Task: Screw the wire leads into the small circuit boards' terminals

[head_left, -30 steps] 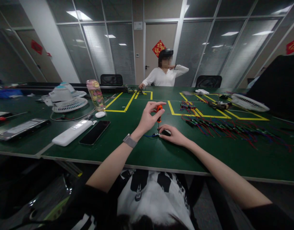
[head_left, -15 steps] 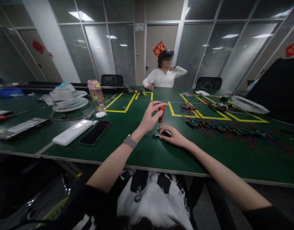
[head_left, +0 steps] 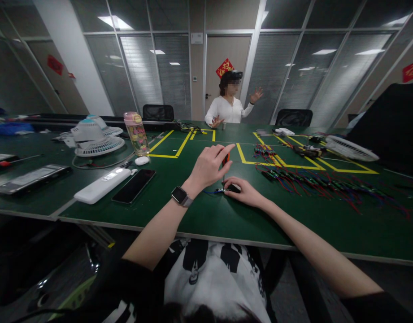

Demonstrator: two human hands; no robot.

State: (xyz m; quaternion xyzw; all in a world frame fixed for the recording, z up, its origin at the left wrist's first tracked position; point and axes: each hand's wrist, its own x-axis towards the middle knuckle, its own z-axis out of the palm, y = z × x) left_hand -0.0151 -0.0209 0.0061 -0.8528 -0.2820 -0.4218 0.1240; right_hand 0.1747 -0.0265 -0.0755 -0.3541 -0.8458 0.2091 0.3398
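Upright over the green table stands a screwdriver (head_left: 228,157) with an orange and black handle. My left hand (head_left: 210,166) grips it near the top, index finger stretched across, and hides most of the handle. The thin shaft reaches down to a small circuit board (head_left: 220,190) lying on the table, with a blue wire at its left. My right hand (head_left: 245,193) pinches the board's right side between thumb and fingers. A black piece (head_left: 234,188) shows partly beneath that hand; what it is I cannot tell.
Several wired circuit boards (head_left: 314,181) lie to the right near yellow tape outlines. On the left are a phone (head_left: 134,186), a white power bank (head_left: 102,186), a bottle (head_left: 136,134) and a fan (head_left: 98,147). A person (head_left: 228,107) sits across the table.
My left wrist has turned so the watch face shows, and the hand covers more of the screwdriver handle. My right hand stays put. The person opposite has moved a raised hand outward.
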